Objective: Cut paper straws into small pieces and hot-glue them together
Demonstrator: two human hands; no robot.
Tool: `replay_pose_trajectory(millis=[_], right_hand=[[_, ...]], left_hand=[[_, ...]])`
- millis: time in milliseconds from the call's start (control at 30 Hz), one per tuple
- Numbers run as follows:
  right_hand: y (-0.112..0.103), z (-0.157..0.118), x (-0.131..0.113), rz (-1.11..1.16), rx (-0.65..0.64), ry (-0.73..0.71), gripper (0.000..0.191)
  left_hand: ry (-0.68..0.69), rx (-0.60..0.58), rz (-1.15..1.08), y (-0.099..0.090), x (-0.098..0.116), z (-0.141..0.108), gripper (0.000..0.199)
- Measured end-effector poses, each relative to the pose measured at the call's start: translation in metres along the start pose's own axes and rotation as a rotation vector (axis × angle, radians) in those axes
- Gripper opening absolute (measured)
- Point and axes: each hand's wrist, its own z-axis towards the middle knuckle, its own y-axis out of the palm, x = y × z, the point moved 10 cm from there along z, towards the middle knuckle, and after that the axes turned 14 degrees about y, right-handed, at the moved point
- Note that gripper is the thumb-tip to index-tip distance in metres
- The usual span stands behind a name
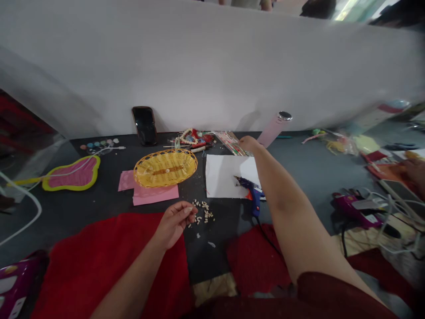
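Observation:
My left hand [175, 221] is closed in a pinch on a small pale piece [190, 208], held just over a scatter of similar short cream pieces [206, 212] on the dark table. My right hand [249, 144] reaches to the back of the table, between a flat pack of thin striped sticks [230, 141] and a pink bottle [274, 129]. Its fingers are blurred and partly hidden, so I cannot tell what they touch. Below that arm, a blue glue gun [255, 199] lies with its nozzle on a white sheet [221, 175].
A yellow woven basket [166, 168] sits on pink sheets [156, 195]. Behind it are a propped phone [144, 126] and craft bits [195, 137]. Red cloth [126, 257] covers the front left. A yellow-edged pink shape [71, 174] lies left; another person's hand [415, 170] is far right.

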Motion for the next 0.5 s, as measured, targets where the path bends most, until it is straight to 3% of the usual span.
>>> replay_pose_trajectory(millis=[267, 500], right_hand=[[0.001, 0.006, -0.009, -0.102, -0.042, 0.017, 0.031], [-0.006, -0.003, -0.019, -0.051, 0.031, -0.059, 0.029]], left_hand=[[-0.016, 0.0, -0.002, 0.001, 0.0, 0.0, 0.012], [-0.016, 0.001, 0.0, 0.001, -0.002, 0.0, 0.012]])
